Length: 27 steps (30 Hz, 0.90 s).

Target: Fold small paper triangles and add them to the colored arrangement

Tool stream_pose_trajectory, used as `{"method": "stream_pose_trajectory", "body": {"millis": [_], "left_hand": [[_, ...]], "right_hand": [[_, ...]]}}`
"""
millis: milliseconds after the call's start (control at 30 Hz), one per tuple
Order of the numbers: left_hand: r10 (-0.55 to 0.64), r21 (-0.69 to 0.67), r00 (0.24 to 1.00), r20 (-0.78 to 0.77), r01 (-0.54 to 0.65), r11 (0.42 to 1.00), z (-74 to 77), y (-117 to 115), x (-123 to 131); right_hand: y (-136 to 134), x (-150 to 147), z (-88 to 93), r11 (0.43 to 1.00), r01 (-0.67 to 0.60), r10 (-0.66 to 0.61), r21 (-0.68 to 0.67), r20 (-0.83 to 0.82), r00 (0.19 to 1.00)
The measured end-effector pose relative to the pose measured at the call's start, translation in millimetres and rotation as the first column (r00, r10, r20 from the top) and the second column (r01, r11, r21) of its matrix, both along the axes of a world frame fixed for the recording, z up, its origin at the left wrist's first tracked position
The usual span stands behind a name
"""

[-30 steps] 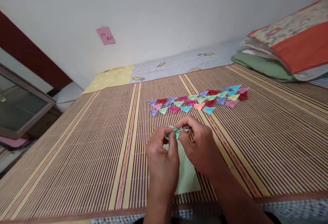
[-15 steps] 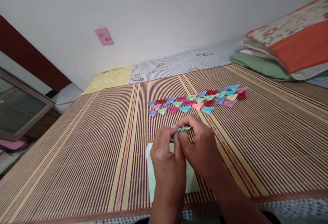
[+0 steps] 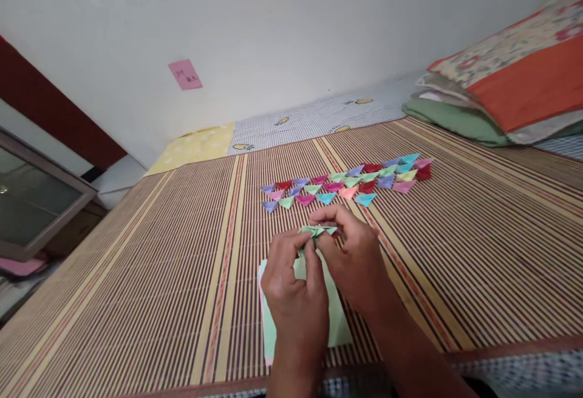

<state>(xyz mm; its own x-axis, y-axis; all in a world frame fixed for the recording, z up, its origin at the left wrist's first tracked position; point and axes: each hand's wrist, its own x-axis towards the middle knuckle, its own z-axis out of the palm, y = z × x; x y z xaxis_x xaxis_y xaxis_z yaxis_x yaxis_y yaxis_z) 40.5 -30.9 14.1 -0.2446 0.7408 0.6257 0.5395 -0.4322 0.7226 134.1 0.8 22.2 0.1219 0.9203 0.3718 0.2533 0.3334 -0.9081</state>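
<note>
A small folded piece of light green paper (image 3: 317, 231) is pinched between my two hands, above the striped mat. My left hand (image 3: 294, 276) grips its left and near side with thumb and fingers. My right hand (image 3: 348, 252) holds its right side, the index finger arched over the far edge. My fingers hide part of the folds. Beneath my hands lies a stack of paper sheets (image 3: 339, 319), pale green on top with a pink edge at the left. Just beyond stand rows of small folded paper triangles (image 3: 325, 198) in blue, red, green, pink and other colours.
A striped bamboo mat (image 3: 150, 276) covers the bed. Folded bedding with an orange and floral cover (image 3: 523, 94) is piled at the right back. A pink note (image 3: 185, 75) is on the white wall. A framed glass panel (image 3: 36, 197) stands at the left.
The folded green paper shows more of its folded top between my fingertips. My left fingers have shifted slightly, and the whole view has tilted a little.
</note>
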Motion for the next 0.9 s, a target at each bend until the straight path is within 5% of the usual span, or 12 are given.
{"method": "stream_pose_trajectory", "body": {"millis": [233,400,633,900], "left_hand": [[-0.017,-0.267,0.919,0.393,0.132,0.955,0.4,-0.6,-8.5],[-0.008,-0.31,0.871,0.492,0.184,0.933,1.4,2.4,-13.7],[0.01,-0.199,0.988,0.155,0.022,0.98,-3.9,5.3,-24.0],[-0.089,0.006,0.982,-0.166,0.091,0.996,-0.7,7.3,-18.5]], "right_hand": [[3.1,-1.0,-1.0,0.99,-0.099,0.086,-0.096,-0.134,0.987],[2.4,-5.3,-1.2,0.993,-0.088,0.081,-0.083,-0.085,0.993],[0.5,-0.9,-0.4,0.992,-0.121,0.117,0.029,0.107,0.987],[5.6,2.1,-13.1,0.999,0.02,-0.027,0.032,0.237,0.971]]}}
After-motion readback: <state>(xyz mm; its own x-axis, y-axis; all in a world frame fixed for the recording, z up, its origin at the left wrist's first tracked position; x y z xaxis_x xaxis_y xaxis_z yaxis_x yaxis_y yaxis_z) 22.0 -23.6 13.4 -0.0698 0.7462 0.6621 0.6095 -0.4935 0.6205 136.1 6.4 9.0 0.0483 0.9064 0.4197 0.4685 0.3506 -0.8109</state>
